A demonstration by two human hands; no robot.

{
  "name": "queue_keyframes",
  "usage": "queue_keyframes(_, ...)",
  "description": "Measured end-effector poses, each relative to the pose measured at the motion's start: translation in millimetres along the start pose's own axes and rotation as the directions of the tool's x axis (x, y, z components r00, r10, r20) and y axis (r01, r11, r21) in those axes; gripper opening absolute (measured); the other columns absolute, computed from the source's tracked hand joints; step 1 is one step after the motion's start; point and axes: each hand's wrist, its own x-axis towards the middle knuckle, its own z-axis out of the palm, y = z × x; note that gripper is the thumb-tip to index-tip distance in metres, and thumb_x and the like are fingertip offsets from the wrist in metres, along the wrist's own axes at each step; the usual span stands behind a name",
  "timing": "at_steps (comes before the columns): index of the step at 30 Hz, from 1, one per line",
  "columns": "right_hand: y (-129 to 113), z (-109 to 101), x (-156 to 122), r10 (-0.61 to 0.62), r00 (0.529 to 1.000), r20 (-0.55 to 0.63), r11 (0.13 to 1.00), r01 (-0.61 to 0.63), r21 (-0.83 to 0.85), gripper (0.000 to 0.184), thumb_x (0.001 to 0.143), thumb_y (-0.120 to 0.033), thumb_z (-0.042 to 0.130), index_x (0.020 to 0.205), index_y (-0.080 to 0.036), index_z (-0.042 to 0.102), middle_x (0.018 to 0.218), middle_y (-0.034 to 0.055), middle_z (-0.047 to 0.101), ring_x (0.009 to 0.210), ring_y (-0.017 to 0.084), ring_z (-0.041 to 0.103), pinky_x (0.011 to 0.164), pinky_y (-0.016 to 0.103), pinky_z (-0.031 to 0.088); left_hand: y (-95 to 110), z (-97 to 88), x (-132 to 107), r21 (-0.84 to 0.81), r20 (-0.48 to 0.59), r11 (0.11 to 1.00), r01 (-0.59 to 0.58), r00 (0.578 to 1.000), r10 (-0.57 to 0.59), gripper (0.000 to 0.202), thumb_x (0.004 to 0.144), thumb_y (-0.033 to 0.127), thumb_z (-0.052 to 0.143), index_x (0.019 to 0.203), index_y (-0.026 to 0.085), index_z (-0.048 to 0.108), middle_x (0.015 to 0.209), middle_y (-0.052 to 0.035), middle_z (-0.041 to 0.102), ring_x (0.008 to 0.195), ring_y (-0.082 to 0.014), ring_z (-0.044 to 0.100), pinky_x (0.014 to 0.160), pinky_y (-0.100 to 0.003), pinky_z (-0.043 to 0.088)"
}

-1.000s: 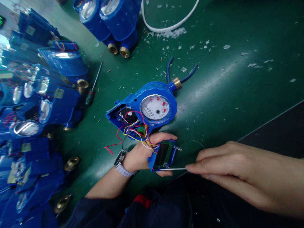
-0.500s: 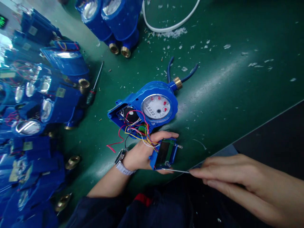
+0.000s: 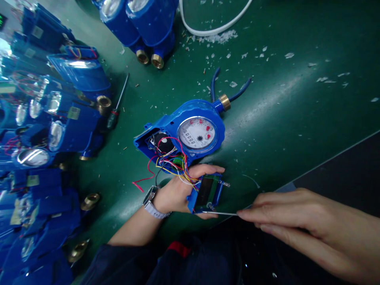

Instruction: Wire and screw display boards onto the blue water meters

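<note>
My left hand (image 3: pixel 175 194), with a watch on its wrist, is closed around a small blue display module (image 3: pixel 207 194) with a dark screen and a green board. Colored wires (image 3: pixel 172 158) run from the module into the open compartment of a blue water meter (image 3: pixel 192 114), which lies dial up on the bench. My right hand (image 3: pixel 297 221) grips a screwdriver; its handle is hidden in the fingers. The thin metal shaft (image 3: pixel 222 213) reaches left, its tip at the module's lower corner. Two small springs (image 3: pixel 225 183) stick out of the module's right side.
Many blue meters (image 3: pixel 38 158) crowd the left side, with two more meters (image 3: pixel 148 23) at the top. Another screwdriver (image 3: pixel 118 103) lies between them and the wired meter. A white cable (image 3: pixel 213 31) and pale flakes are on the green bench (image 3: pixel 297 99), whose front edge runs at lower right.
The view has shifted slightly. Both hands keep nearly the same pose, with the screwdriver tip still at the module's lower corner.
</note>
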Motion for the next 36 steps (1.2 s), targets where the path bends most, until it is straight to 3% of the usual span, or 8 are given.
queue_keyframes(20,-2,-6,5,-0.033,0.999,0.01,0.999,0.034,-0.018,0.031,0.097,-0.018,0.046,0.116,-0.031,0.067,0.091,-0.0035,0.071,0.077,0.01,0.068,0.062,0.018,0.05,2,1.2,1,-0.021,-0.008,1.0,0.021,1.0,-0.021,0.088,0.064,0.052,0.085,0.136,0.028,0.04,0.13,-0.0125,0.062,0.116,-0.0283,0.064,0.101,-0.04,0.052)
queue_keyframes(27,-4,-4,5,-0.121,0.992,-0.022,0.98,0.115,-0.163,0.034,0.095,-0.011,0.043,0.113,-0.029,0.065,0.092,-0.0028,0.071,0.073,0.011,0.068,0.059,0.019,0.05,4,4.5,0,-0.016,-0.045,0.997,0.08,0.996,-0.08,0.08,0.066,0.052,0.083,0.132,0.027,0.045,0.126,-0.0112,0.064,0.11,-0.0266,0.066,0.095,-0.037,0.054)
queue_keyframes(31,-4,15,-7,-0.194,0.974,-0.116,0.908,0.134,-0.398,0.047,0.087,-0.001,0.035,0.118,-0.025,0.061,0.095,0.0014,0.071,0.063,0.013,0.066,0.049,0.024,0.047,5,3.6,0,0.026,-0.043,0.997,0.068,0.997,-0.067,0.076,0.069,0.048,0.082,0.133,0.028,0.044,0.125,-0.0094,0.065,0.11,-0.0257,0.066,0.093,-0.035,0.054)
queue_keyframes(36,-9,40,-17,-0.327,0.925,-0.195,0.694,0.095,-0.714,0.05,0.086,0.0,0.026,0.118,-0.016,0.061,0.085,0.0059,0.072,0.06,0.02,0.066,0.044,0.032,0.045,4,2.3,0,0.072,-0.033,0.996,0.056,0.998,-0.053,0.076,0.069,0.04,0.083,0.133,0.028,0.044,0.126,-0.0091,0.065,0.112,-0.0255,0.066,0.095,-0.034,0.053)
